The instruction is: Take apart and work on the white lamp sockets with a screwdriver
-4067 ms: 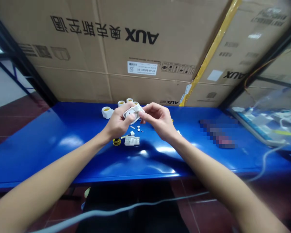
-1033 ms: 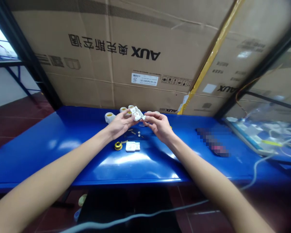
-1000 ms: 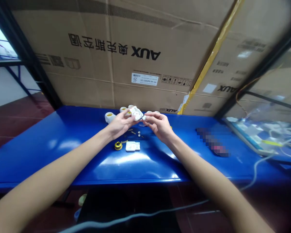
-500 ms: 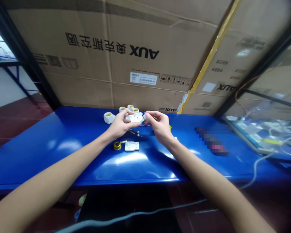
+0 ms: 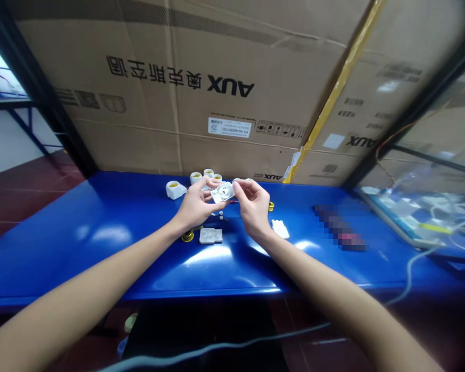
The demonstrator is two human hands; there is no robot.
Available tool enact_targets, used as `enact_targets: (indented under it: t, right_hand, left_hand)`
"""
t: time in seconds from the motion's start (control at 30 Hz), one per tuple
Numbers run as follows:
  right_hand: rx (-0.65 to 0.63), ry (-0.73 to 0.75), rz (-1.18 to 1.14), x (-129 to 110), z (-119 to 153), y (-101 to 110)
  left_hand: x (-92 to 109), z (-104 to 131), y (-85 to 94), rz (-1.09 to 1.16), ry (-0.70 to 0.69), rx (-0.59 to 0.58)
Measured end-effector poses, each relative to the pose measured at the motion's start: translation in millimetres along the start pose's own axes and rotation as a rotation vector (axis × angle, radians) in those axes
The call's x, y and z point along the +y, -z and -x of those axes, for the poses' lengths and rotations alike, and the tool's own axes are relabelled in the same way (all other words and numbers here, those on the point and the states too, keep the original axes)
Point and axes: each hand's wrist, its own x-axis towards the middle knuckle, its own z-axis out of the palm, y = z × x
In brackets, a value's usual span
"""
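Observation:
My left hand (image 5: 196, 204) grips a white plastic housing (image 5: 223, 192) by its left and lower edges, above the table. The housing's hollow inner side faces me, and small fittings show inside. At the housing's right edge, the thumb and fingers of my right hand (image 5: 253, 200) are pinched together; whatever they hold is hidden. Below the hands lie a flat white plastic piece (image 5: 211, 235) and a yellow ring-shaped part (image 5: 187, 236). Small white bits (image 5: 220, 214) are scattered just under the housing. Another white piece (image 5: 280, 229) rests beside my right wrist.
White round parts with yellow insides (image 5: 173, 190) stand at the back left. Cardboard boxes (image 5: 158, 134) rise behind the blue table (image 5: 101, 248). A blurred dark item (image 5: 337, 227) lies at right, near a tray with cables (image 5: 403, 212). A pale cable (image 5: 217, 341) crosses below the table edge.
The housing has tilted and turned, so its hollow inside shows more. My right hand has moved slightly left and down, its fingertips now against the housing's edge. The white piece by my right wrist is now uncovered.

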Motion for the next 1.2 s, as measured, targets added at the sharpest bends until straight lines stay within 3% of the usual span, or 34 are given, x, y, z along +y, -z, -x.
enact_targets:
  t: [0.47, 0.93, 1.2]
  right_hand:
    - [-0.051, -0.031, 0.047, 6.7, 1.9, -1.4]
    - [-0.053, 0.101, 0.13, 0.4, 1.6, -4.0]
    - [-0.078, -0.055, -0.063, 4.8, 1.9, -5.6]
  left_hand:
    - [0.6, 5.5, -3.9, 0.004, -0.006, 0.003]
    - [8.5, 7.9, -12.0, -0.023, -0.021, 0.031]
    - [7.3, 6.6, -5.0, -0.013, -0.029, 0.01]
